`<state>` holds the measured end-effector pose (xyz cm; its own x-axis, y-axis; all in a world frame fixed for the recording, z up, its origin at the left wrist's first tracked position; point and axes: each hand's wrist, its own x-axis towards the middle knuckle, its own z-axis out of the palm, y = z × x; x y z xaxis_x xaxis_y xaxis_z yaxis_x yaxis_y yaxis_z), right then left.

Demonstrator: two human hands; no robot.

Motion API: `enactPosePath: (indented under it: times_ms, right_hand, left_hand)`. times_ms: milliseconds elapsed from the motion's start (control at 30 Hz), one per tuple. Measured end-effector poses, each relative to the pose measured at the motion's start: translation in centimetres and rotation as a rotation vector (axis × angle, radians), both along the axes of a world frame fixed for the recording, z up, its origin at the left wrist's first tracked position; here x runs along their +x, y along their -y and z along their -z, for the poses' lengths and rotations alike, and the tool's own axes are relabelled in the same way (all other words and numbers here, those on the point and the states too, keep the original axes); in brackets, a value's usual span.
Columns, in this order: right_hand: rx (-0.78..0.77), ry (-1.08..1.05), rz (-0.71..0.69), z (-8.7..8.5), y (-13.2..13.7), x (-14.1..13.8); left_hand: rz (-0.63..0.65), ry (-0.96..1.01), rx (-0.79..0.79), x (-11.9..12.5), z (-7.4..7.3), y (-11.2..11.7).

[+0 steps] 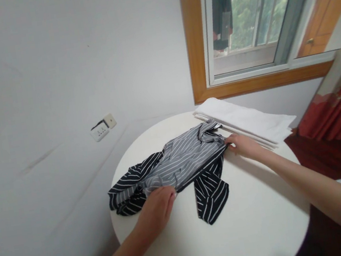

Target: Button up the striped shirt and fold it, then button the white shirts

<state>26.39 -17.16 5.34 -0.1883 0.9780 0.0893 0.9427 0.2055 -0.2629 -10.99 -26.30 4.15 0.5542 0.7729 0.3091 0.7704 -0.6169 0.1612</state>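
Head view looks down on a round white table [260, 217] set against a plain white wall [54, 77]. A black-and-white striped shirt [184, 160] lies crumpled across the far half of the table, one dark sleeve trailing towards the near side. The left hand [158, 209] rests at the shirt's near edge, its fingers curled and pinching the cloth. The right hand [243, 145] grips the shirt's right end between thumb and fingers. Just beyond that hand, a stack of folded white cloth [249, 122] sits at the table's far edge, under a window [256, 16] with a wooden frame. A wall socket [100, 132] is fixed low on the wall to the left, and a red and white curtain [340, 107] hangs at the right.
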Motion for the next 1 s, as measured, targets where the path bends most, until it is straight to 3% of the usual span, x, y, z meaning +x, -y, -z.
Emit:
enactPosePath:
  times_ms: [67,133,267,367,467,567,667,733,800,900,1000]
  right_hand:
    - [-0.004,-0.290,-0.025,-1.1,-1.7,-0.3]
    - [0.038,-0.445,-0.030,-2.4,-3.9,-1.4]
    - [0.344,-0.271,-0.054,-4.2,-8.5,-4.7]
    - [0.342,-0.189,-0.089,-4.2,-10.5,-6.4]
    - [0.248,-0.146,-0.169,-3.4,-10.4,-6.4]
    - [0.245,-0.174,-0.293,-2.9,-8.2,-5.2]
    - [0.150,-0.231,-0.573,-2.6,-4.4,-3.7]
    - [-0.020,-0.235,-0.738,-2.2,-1.5,-3.3]
    - [-0.143,-0.205,-0.777,-1.3,1.1,-3.5]
    - [-0.133,-0.172,-0.797,0.0,3.7,-5.1]
    - [-0.003,-0.192,-0.821,0.2,3.9,-7.4]
  left_hand:
    - [-0.144,0.091,0.004,-0.6,-1.9,-1.2]
    - [-0.316,0.109,0.017,-1.2,-4.7,-3.1]
    - [-0.428,-0.130,0.121,-2.5,-10.2,-8.2]
    - [-0.482,-0.326,0.150,-4.4,-11.7,-11.9]
    - [-0.523,-0.506,0.077,-6.1,-10.7,-13.9]
    - [-0.498,-0.607,0.023,-5.8,-8.8,-13.4]
    - [-0.342,-0.472,0.099,-3.3,-7.5,-11.6]
    - [-0.195,-0.366,0.136,-1.5,-6.7,-10.6]
    - [-0.131,-0.314,0.154,-0.5,-5.7,-10.4]
    - [-0.211,-0.319,0.152,-0.8,-3.3,-11.3]
    - [-0.320,-0.318,0.058,-2.0,-0.7,-12.3]
